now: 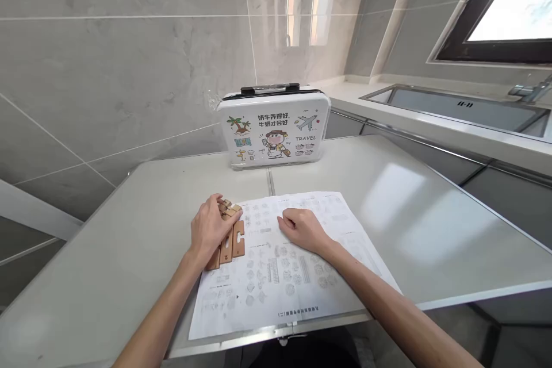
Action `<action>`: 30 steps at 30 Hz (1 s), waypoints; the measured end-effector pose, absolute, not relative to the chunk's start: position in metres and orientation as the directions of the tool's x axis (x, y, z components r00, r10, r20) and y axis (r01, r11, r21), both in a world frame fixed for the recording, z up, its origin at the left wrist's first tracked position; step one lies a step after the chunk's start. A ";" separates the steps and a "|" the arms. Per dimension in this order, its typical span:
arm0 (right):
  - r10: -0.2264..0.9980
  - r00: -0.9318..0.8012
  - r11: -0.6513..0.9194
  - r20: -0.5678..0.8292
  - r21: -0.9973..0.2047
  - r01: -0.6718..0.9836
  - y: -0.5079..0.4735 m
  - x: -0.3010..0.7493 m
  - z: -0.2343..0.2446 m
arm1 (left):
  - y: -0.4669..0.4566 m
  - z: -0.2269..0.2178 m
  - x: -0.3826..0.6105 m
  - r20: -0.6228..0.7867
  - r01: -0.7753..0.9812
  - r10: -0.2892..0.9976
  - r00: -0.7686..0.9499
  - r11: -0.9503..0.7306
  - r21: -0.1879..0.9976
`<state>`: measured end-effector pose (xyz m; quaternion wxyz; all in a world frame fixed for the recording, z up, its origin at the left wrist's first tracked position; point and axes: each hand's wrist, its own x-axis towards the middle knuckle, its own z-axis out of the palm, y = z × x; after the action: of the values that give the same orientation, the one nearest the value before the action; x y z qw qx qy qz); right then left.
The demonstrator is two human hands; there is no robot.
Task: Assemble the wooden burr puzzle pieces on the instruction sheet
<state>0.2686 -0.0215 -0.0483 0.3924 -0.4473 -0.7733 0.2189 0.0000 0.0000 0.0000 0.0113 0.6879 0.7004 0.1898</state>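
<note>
I have the thumb and fingers of the left hand [209, 227] bent around the upper blocks [228, 209], thumb on the near right side, fingertips toward the far side. The hand's own back hides most of the contact, so I can't say whether it grips them or merely rests there. Just below, partly under that hand, three flat wooden pieces lie side by side at the left edge of the paper [254, 322]: piece 1 [238, 244], notched on its right side; piece 2 [226, 250], with a slot through it; and a third piece [213, 262], mostly covered by the hand.

My view has the right hand [305, 229] curled into a loose fist on the paper, well apart from the wood; I see nothing held in it. Around both hands, the paper shows rows of faint printed diagrams, its heading upside down along the near edge.

The paper lies on a pale table [129, 230]. Beyond it a white case [254, 152] stands upright near the tiled wall [129, 69], black handle [248, 91] on top, cartoon cow and "TRAVEL" on its front. Off to the right I get a sink [452, 104], a tap [532, 91] and a dark-framed window [457, 40].
</note>
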 end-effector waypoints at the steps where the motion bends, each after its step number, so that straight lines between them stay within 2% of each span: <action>1: 0.864 -0.290 0.502 0.410 -0.690 0.521 -0.021 0.269 -0.048 | 0.000 0.000 0.000 0.248 0.958 0.967 -0.052 -0.022 0.287; 6: 0.868 -0.284 0.496 0.407 -0.696 0.519 -0.021 0.269 -0.048 | 0.001 -0.002 -0.002 0.309 0.951 0.951 -0.005 -0.091 0.297; 12: 0.916 -0.162 0.398 0.366 -0.789 0.467 -0.017 0.269 -0.046 | -0.012 -0.001 0.025 0.439 0.858 0.867 0.236 -0.398 0.323; 21: 0.952 0.055 0.258 0.301 -0.887 0.384 -0.006 0.278 -0.046 | -0.035 -0.005 0.073 0.280 0.642 0.784 0.555 -0.617 0.455; 27: 0.949 -0.030 0.298 0.314 -0.860 0.414 -0.007 0.280 -0.045 | -0.032 -0.015 0.066 0.232 0.616 0.767 0.598 -0.625 0.480; 30: 0.938 -0.130 0.344 0.320 -0.837 0.425 -0.009 0.283 -0.043 | -0.031 -0.014 0.059 0.270 0.617 0.754 0.599 -0.649 0.445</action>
<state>0.2833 -0.0085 -0.0432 0.4390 -0.4922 -0.6925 0.2925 0.0588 -0.0308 -0.0145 0.1545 0.8807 0.3891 0.2216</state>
